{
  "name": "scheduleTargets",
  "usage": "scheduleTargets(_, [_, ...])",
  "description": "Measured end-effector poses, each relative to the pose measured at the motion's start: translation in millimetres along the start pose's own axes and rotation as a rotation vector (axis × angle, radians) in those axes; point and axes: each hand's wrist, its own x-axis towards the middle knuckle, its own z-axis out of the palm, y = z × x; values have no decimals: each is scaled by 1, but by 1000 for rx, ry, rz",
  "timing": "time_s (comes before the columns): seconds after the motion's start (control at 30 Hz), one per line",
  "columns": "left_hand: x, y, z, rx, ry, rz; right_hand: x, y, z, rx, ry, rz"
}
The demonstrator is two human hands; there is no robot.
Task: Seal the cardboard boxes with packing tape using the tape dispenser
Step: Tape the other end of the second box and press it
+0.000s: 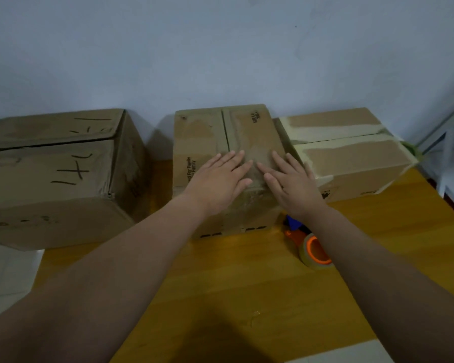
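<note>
Three cardboard boxes stand in a row on the wooden table (220, 284). On top of the middle box (207, 137), near its front edge, my left hand (218, 179) and my right hand (291, 182) lie flat, fingers spread, either side of the centre flap seam. The orange and blue tape dispenser (309, 244) with a clear tape roll lies on the table in front of that box, partly hidden under my right forearm. The left box (53, 174) has black marks on top. The right box (351, 158) carries pale tape strips along its seam.
A pale wall rises right behind the boxes. The left box overhangs the table's left edge above a light tiled floor (5, 279). A metal frame (446, 127) stands at the far right beyond the table corner.
</note>
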Motion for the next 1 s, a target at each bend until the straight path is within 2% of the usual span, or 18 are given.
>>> scheduleTargets(0.13, [9,11,8,24,-54,-4,-4,7,8,6,45,-96])
scheduleTargets(0.33, [9,19,17,264,-103,-50,3,31,15,-115,-6,-324])
scheduleTargets(0.4, [9,20,17,276,-114,-56,2,42,15,-68,24,-388])
scheduleTargets(0.53, [9,19,16,264,-119,-55,-6,50,12,248,126,-223])
scheduleTargets(0.67, [10,20,16,244,-112,-60,-3,56,23,125,60,-279])
scheduleTargets(0.73, [8,20,15,219,-112,-70,-1,60,24,100,91,-341])
scheduleTargets(0.77, [7,21,13,206,-98,-75,-3,61,24,152,115,-343])
scheduleTargets(0.83, [8,30,10,175,-45,-81,-11,55,21,482,49,-227])
scheduleTargets(0.9, [17,47,8,178,14,-41,-11,40,16,904,20,12])
scheduleTargets(1.0, [36,67,15,235,25,26,-1,15,13,1195,73,319])
